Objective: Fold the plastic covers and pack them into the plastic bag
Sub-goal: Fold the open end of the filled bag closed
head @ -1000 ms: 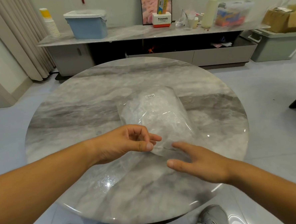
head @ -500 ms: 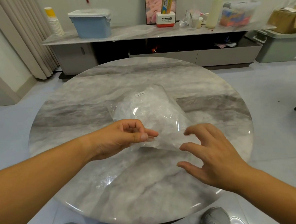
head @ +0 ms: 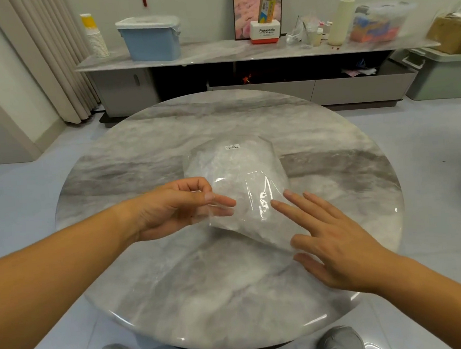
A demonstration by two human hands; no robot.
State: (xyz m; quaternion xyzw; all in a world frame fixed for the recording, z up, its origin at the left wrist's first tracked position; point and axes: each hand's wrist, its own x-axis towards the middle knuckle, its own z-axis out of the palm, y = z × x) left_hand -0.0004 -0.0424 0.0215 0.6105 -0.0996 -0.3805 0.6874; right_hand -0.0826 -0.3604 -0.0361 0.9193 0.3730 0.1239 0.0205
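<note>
Head view, clear plastic bag (head: 237, 179) of crumpled plastic covers at centre of round marble table (head: 149, 273), near edge lifted, left hand (head: 172, 207) pinching that edge, right hand (head: 333, 238) released, fingers straight beside the bag.

Bright even light, glare on the glossy table (head: 203, 284), bowed edges, perhaps motion blur upper right
</note>
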